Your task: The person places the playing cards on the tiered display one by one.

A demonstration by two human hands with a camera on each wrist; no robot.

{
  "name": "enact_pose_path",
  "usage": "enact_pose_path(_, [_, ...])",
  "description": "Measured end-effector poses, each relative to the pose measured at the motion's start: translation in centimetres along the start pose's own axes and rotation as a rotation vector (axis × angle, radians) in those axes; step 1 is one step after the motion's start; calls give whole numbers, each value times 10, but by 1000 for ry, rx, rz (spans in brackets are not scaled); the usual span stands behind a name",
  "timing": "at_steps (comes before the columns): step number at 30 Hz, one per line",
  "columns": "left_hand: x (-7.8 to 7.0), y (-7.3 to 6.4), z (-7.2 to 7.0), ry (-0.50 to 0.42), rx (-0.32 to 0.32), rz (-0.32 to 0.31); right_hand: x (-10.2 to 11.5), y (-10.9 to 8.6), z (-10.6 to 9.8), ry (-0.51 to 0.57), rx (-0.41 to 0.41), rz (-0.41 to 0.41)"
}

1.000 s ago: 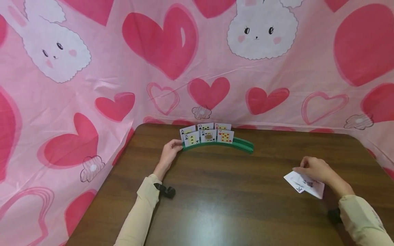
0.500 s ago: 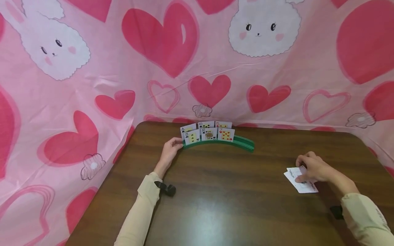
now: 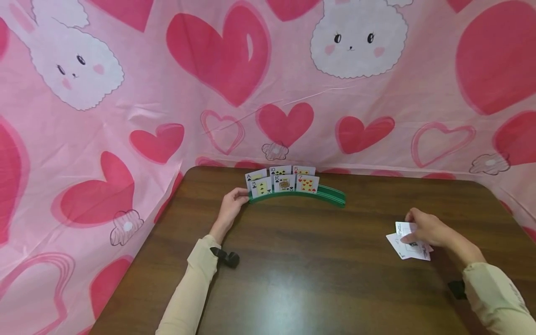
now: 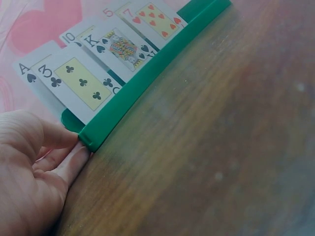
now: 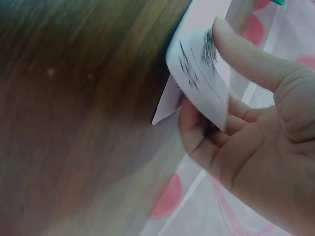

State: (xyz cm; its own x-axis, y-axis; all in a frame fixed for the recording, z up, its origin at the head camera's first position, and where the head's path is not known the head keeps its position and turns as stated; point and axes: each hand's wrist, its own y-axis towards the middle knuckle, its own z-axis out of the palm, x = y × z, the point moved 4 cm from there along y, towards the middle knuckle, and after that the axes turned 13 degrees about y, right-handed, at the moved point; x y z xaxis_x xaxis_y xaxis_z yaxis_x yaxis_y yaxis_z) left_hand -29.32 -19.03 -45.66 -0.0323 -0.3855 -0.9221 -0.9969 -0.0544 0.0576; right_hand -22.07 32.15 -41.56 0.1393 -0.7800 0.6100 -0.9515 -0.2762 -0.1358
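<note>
My left hand [image 3: 231, 204] pinches the left end of a curved green card holder [image 4: 147, 83] between thumb and fingers. In its slots stand several playing cards in two rows. The three of clubs [image 4: 81, 83], the king of spades [image 4: 122, 48] and the seven of hearts [image 4: 156, 20] are in front. Behind them show the ace of spades [image 4: 30, 77], a ten [image 4: 69, 37] and a five [image 3: 303, 169]. At the right, my right hand [image 3: 431, 229] holds a few fanned playing cards [image 3: 405, 249], thumb on top and fingers beneath. Their faces are blurred in the right wrist view.
Both the holder and my hands are over a brown wooden table [image 3: 268, 260]. A pink cloth [image 3: 293, 88] with hearts and rabbits hangs behind the table's far edge and down its left side. The holder's right end [image 3: 332, 196] bears no cards.
The cards in my right hand have shifted against each other and turned, and the thumb now lies across the upper one. My left hand and the card holder have stayed in place.
</note>
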Motion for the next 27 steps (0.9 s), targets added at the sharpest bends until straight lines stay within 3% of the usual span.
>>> enact_pose_path(8, [2,1,2,-10,-1,4,4,-1,-11,40,-156,-176])
enact_pose_path(11, [2,1,1,-12,-3,6,7,0,-16,46,-205,-195])
enact_pose_path(19, [1,1,1,-5,2,-4,4,1,-22,81,-299,-62])
enact_pose_path(27, [1,0,1,-16,12,-15,5,0,-24,94,-426,2])
